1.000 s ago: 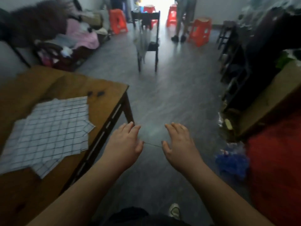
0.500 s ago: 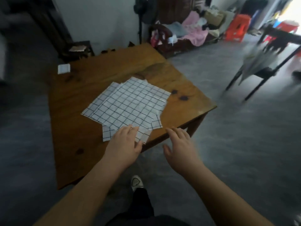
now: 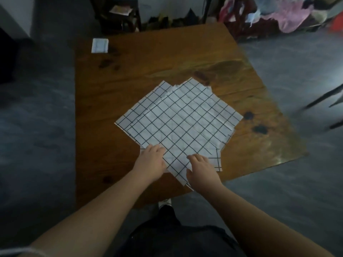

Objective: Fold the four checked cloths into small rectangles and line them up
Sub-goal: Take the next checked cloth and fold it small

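The left grip (image 3: 152, 161) lies on the near corner of the checked cloths (image 3: 178, 119); whether it pinches I cannot tell. The right grip (image 3: 202, 169) rests flat beside it. The cloths lie stacked and unfolded by the near edge of the surface (image 3: 148, 58). No fold has been made yet, so the next move is probably to peel the top cloth off alone.

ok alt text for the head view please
A left hand and right hand rest on the near corner of a loose pile of unfolded checked cloths on a wooden table. A small white item lies at the table's far left corner.
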Demonstrator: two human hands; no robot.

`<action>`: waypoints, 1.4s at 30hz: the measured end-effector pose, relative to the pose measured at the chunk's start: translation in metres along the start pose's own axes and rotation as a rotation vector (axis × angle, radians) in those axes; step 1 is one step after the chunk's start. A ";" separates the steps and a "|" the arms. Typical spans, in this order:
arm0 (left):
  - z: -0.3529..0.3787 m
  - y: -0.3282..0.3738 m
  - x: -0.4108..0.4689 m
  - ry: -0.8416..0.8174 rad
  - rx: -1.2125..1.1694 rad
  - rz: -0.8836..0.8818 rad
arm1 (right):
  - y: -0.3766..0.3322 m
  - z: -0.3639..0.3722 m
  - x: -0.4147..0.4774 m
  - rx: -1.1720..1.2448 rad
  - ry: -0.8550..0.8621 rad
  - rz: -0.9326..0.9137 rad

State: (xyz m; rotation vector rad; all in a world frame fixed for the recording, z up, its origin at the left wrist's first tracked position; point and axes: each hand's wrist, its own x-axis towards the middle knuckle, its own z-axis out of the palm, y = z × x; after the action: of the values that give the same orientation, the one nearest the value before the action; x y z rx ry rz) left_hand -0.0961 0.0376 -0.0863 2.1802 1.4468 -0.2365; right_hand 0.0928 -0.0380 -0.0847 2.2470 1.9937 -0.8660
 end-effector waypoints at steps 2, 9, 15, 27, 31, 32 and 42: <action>0.010 -0.007 0.011 -0.003 -0.034 -0.007 | 0.004 0.007 0.015 -0.036 -0.020 -0.018; 0.041 -0.022 0.034 0.032 -0.051 -0.035 | 0.025 0.040 0.041 -0.202 -0.057 -0.195; 0.056 -0.014 0.026 0.139 -0.025 -0.085 | 0.052 0.035 0.055 -0.275 -0.075 -0.312; 0.082 0.057 -0.021 0.185 -0.061 -0.219 | 0.144 -0.025 0.060 -0.378 -0.106 -0.493; 0.088 0.091 -0.032 0.223 -0.038 -0.149 | 0.165 -0.046 0.042 -0.428 -0.126 -0.549; 0.087 0.099 -0.034 0.232 -0.042 -0.123 | 0.169 -0.054 0.034 -0.438 -0.128 -0.556; 0.067 0.150 -0.062 0.268 -0.027 0.198 | 0.153 -0.056 -0.049 -0.428 0.036 -0.581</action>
State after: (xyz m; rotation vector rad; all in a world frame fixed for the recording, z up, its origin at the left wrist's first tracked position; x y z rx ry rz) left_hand 0.0212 -0.0918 -0.0703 2.3834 1.3455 0.1492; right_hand 0.2544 -0.0907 -0.0697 1.4899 2.5878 -0.3473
